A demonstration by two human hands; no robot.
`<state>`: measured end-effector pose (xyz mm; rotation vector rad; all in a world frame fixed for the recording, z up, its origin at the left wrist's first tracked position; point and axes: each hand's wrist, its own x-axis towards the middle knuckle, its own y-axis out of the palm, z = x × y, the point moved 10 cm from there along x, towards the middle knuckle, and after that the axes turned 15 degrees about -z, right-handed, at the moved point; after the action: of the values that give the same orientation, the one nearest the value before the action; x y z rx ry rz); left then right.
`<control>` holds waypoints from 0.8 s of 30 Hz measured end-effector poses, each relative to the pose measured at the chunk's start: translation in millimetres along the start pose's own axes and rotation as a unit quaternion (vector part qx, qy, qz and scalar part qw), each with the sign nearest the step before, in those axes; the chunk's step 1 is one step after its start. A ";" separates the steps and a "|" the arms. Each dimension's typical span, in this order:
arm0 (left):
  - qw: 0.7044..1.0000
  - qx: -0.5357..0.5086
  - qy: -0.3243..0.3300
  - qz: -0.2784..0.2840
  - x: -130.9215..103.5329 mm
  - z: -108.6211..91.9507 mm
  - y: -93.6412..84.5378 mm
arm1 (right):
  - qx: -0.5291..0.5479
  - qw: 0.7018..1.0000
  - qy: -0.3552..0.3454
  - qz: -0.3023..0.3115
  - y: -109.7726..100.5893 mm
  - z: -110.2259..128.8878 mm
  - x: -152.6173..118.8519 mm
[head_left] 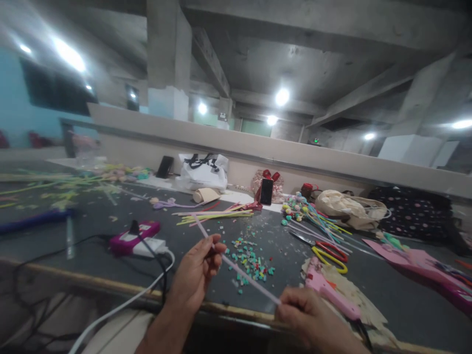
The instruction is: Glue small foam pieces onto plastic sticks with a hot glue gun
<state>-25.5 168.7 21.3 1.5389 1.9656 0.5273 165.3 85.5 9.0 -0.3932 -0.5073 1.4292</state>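
With fingers closed, my L hand (197,270) pinches the lilac stick (251,280) approx. mid-length, my R hand (311,312) its near end, above the table's (236,309) near edge; est. light, semi-stiff, bendable: grip both pts. lightly.

Craft workshop | concrete beams (212,61), long worktable (147,275), scissors (324,250), glue gun (330,290)

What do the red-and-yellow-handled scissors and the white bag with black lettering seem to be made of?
The red-and-yellow-handled scissors look like shiny metal blades with smooth, probably plastic, handles. The white bag with black lettering is perhaps thin plastic, judging by its crumpled, slightly glossy folds.
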 end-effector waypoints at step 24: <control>0.992 -0.081 -0.070 0.068 -5.0 28.4 28.9 | 0.054 0.976 -0.196 0.076 51.8 72.7 35.4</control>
<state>15.2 169.9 19.1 1.5707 1.6787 0.6026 84.5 123.2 44.7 -0.0592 -0.7254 1.6861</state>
